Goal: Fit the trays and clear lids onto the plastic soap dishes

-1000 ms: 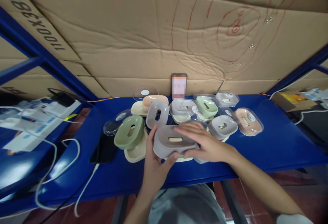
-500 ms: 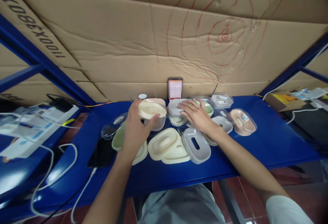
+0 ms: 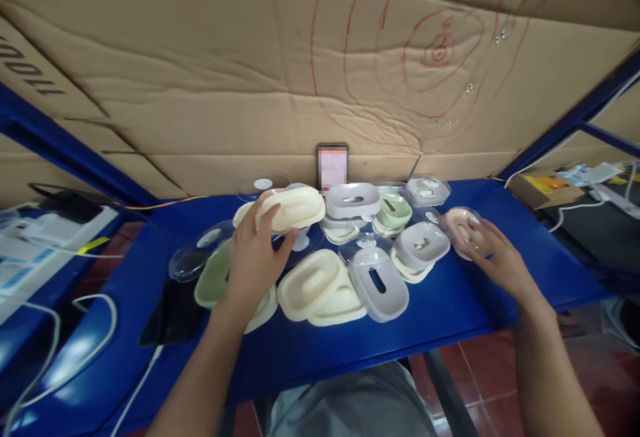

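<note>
My left hand (image 3: 257,250) pinches a cream oval tray (image 3: 295,209), which looks like a soap-dish insert, between thumb and fingers. Behind it shows part of a pale pink and grey piece. At the right, my right hand (image 3: 495,250) has its fingers stretched over a pink lidded dish (image 3: 463,227); whether they press on it I cannot tell. A lilac dish (image 3: 353,200) with a central slot sits mid-table on a cream piece. Nearer me lie overlapping cream trays (image 3: 320,287) and another lilac slotted dish (image 3: 379,283). A green dish (image 3: 213,273) is partly hidden by my left hand.
A phone (image 3: 333,167) stands against the cardboard wall (image 3: 240,110). Clear lids (image 3: 197,243) lie at the left. Further right are a small green dish (image 3: 393,210), a lilac dish (image 3: 423,243) and a clear-lidded dish (image 3: 429,190). White cables (image 3: 113,330) run along the left.
My right hand has left the lilac dish mid-table and moved right to the pink lidded dish. My left hand still holds the cream tray. The view has shifted slightly.
</note>
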Demonstrator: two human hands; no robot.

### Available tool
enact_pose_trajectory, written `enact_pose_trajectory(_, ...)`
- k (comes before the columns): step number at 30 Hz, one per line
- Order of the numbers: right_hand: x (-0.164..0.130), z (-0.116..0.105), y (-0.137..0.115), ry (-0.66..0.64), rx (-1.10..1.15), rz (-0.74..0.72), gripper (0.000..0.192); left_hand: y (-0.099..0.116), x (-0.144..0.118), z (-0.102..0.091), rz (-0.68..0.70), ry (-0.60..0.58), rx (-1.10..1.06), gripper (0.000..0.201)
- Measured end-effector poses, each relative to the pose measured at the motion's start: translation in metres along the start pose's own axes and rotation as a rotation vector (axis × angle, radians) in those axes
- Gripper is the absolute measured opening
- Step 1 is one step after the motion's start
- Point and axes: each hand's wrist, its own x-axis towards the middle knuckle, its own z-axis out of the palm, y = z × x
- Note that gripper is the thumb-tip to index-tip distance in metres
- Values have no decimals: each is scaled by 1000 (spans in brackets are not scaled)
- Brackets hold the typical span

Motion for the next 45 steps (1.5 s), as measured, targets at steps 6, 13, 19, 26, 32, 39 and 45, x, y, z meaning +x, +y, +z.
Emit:
enact_pose_trajectory(6, -7, 13, -21, 327, 392, 501, 69, 22, -3, -10, 45, 84, -125, 40)
enact_pose_trajectory(13, 23, 2, -158, 126, 913, -176, 57, 65, -1, -3, -168, -335, -1016, 92)
enact_pose_trajectory(19, 72, 8, -238, -278, 1131, -570, 50, 48, 9, -5, -202, -123, -1105, 92)
enact_pose_trajectory(26, 60, 31, -225, -231, 768, -721, 56, 4, 27, -25, -171, 513, -860, 91)
enact_pose_trajectory(32, 54, 40, -230, -198, 478, -798, 50, 23, 16, -10, -98, 311, -755, 94)
enact_pose_trajectory(39, 49, 42, -230, -85, 680, -656, 77, 51, -7, 3, 65, -14, -854, 101)
enact_pose_trajectory(45, 48, 41, -235, -204, 912, -653, 38, 46, -4, -2, 13, -228, -935, 104)
